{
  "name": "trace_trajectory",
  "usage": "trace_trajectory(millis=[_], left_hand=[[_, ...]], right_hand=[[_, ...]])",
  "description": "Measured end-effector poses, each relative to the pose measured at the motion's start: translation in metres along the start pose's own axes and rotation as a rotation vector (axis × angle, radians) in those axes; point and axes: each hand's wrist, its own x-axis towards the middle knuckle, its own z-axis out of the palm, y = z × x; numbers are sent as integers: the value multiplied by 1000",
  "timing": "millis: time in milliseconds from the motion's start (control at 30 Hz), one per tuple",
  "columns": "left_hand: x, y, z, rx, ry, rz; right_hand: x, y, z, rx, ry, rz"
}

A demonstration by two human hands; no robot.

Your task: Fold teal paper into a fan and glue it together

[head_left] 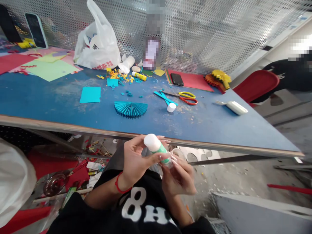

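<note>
A green and white glue stick, its white glue showing at the top, is held between both hands just in front of the table edge. My left hand, with a red cord on the wrist, wraps around its barrel. The fingers of my right hand grip its lower end. On the table beyond stands a white cap beside two crossed blue paper strips. A pleated blue paper fan lies to the left of them. Scissors with yellow and red handles rest behind the cap.
A white plastic bag stands at the back near paper scraps and a yellow glue stick. Coloured sheets lie at left. A black phone sits on red paper. A white object lies near the right edge.
</note>
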Motion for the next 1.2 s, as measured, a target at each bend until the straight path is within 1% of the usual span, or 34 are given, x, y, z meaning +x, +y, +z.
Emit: trace_trajectory(millis=[33, 67, 100, 133, 167, 233, 333, 367, 400, 433, 467, 500, 567, 600, 633, 667, 700, 733, 800, 867, 900, 933, 967, 1000, 1067, 1133, 1200], left_hand=[[0, -1, 0, -15, -8, -10], [1, -1, 1, -18, -20, -24], [1, 0, 1, -5, -38, -32], [1, 2, 1, 25, -62, -31], [0, 5, 1, 64, -90, -21], [-2, 9, 1, 127, -161, -1], [-4, 13, 0, 130, -282, -51], [-3, 13, -1, 128, -301, -60], [0, 15, -4, 139, -292, -40], [5, 17, -8, 164, -248, 18], [12, 21, -14, 201, -170, 116], [21, 26, -22, 241, -72, 243], [43, 40, -39, 310, 141, 516], [55, 48, -48, 320, 200, 623], [66, 55, -55, 296, 266, 683], [76, 60, -61, 269, 297, 700], [83, 62, -65, 250, 298, 675], [89, 62, -66, 242, 280, 616], [93, 53, -61, 263, 191, 453], [92, 38, -48, 315, 82, 267], [91, 30, -41, 346, 21, 181], [90, 23, -35, 373, -36, 100], [90, 18, -30, 390, -82, 35], [91, 14, -27, 408, -118, -20], [92, 11, -25, 409, -145, -83], [94, 12, -27, 402, -144, -96], [94, 14, -30, 402, -141, -83]], right_hand=[[0, 1, -2, -63, 19, -87], [1, 2, -4, -105, 27, -143], [1, 4, -6, -119, 23, -167], [1, 5, -7, -106, 11, -158], [1, 5, -7, -76, -2, -121], [-2, 6, -5, 11, -35, 5], [-6, 5, 0, 137, -85, 193], [-4, 5, 2, 167, -110, 207], [-1, 6, 4, 184, -150, 181], [6, 7, 5, 186, -215, 117], [17, 8, 6, 178, -301, 23], [30, 10, 7, 160, -402, -92], [66, 15, 13, 148, -586, -241], [86, 18, 18, 140, -636, -275], [107, 22, 26, 124, -682, -280], [127, 27, 36, 110, -740, -274], [146, 33, 50, 75, -812, -251], [163, 41, 67, 16, -871, -250], [188, 60, 107, -205, -1005, -298], [200, 81, 147, -415, -1151, -340], [202, 91, 163, -483, -1192, -333], [202, 101, 176, -530, -1194, -309], [199, 109, 185, -561, -1164, -285], [195, 116, 191, -581, -1155, -275], [185, 125, 192, -598, -1174, -299], [178, 129, 188, -597, -1189, -333], [175, 130, 184, -578, -1168, -324]])
